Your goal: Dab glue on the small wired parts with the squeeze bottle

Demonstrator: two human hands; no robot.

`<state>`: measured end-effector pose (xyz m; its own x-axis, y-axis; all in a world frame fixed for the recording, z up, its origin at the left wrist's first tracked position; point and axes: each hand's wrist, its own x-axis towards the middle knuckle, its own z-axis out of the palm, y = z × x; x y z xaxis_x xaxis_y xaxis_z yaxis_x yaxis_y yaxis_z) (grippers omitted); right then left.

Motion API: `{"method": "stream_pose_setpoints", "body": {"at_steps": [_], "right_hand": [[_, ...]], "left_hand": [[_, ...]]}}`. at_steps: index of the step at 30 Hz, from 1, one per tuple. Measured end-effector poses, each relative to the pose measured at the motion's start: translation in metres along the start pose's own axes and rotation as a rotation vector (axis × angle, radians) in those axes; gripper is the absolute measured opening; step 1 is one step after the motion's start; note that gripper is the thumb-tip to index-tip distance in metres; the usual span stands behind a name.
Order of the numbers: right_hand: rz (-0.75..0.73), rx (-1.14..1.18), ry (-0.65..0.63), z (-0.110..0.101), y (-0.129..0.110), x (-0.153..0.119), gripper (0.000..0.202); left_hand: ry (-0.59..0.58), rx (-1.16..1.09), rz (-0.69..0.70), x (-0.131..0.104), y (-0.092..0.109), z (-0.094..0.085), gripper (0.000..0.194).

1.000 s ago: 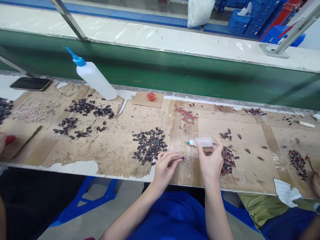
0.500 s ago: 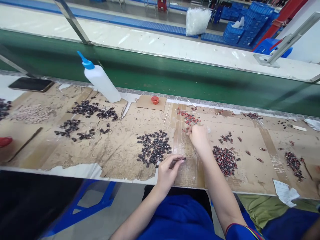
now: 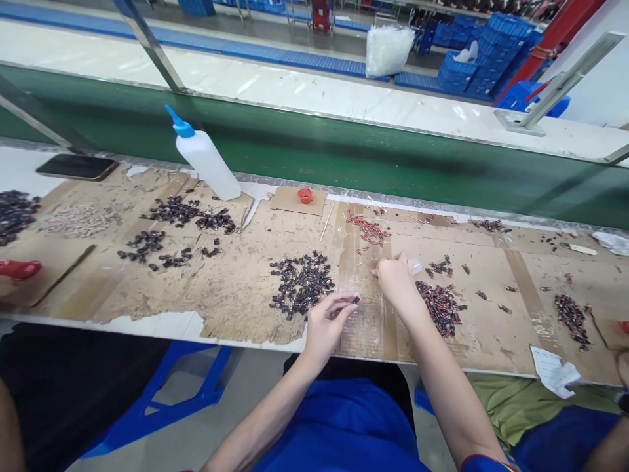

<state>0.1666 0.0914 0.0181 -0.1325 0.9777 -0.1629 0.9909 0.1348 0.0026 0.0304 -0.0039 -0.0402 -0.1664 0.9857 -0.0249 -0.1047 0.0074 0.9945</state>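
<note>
My left hand (image 3: 328, 322) hovers near the front edge of the table, thumb and fingers pinched on a small black part (image 3: 356, 299). To its left lies a loose pile of small black parts with copper-coloured bits (image 3: 301, 283). My right hand (image 3: 394, 280) is a little farther back, its fingertips pressed together; what they pinch is too small to make out. A small translucent piece (image 3: 417, 267) shows at the outer side of this hand. Beyond it lie small red parts (image 3: 368, 229). Right of my forearm is a heap of red-and-black parts (image 3: 441, 308).
A white squeeze bottle (image 3: 209, 164) with a blue nozzle stands behind the left piles. A red cup (image 3: 304, 195) sits on a cardboard piece, beside a thin stick (image 3: 327, 221). A phone (image 3: 77, 167) lies far left. People sit at both sides.
My right hand has drawn back from the red parts toward me, and the translucent piece has moved with it. My left hand keeps its pinch on the black part, slightly raised.
</note>
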Motion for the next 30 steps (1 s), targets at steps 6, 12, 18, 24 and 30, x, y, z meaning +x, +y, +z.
{"method": "stream_pose_setpoints", "body": {"at_steps": [6,12,18,24,30], "right_hand": [[-0.001,0.045,0.052,0.003,0.003,-0.012,0.025],[-0.034,0.091,0.053,0.000,0.013,-0.014,0.012],[-0.205,-0.067,0.006,0.000,0.000,-0.013,0.022],[-0.274,-0.124,0.017,0.000,-0.012,-0.015,0.026],[-0.343,0.359,0.000,-0.007,0.013,-0.025,0.014]], "left_hand": [[0.016,-0.024,-0.031,0.003,0.000,0.000,0.022],[-0.002,-0.030,-0.047,0.003,-0.001,0.000,0.024],[-0.003,-0.034,-0.041,0.003,0.000,0.000,0.022],[0.017,-0.054,-0.021,0.003,0.002,0.000,0.018],[0.031,-0.004,0.077,0.001,0.005,0.000,0.014]]}}
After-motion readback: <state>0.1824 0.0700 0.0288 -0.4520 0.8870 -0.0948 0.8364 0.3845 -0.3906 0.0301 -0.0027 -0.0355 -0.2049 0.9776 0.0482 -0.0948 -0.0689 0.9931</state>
